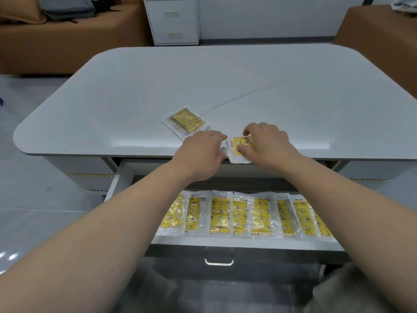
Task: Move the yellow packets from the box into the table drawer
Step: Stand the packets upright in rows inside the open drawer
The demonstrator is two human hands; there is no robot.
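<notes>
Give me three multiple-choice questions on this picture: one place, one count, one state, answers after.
1. The near packet gripped by the right hand lies: A in the drawer; B on the table at its near edge; C on the floor.
2. Yellow packets on the tabletop: A one; B two; C five.
3. The drawer is: A shut; B open and bare; C open, holding a row of packets.
Answers: 1 B, it sits at the table edge above the drawer. 2 B, the near packet plus the far packet to its left. 3 C, pulled out, packets overlapping side by side.
</notes>
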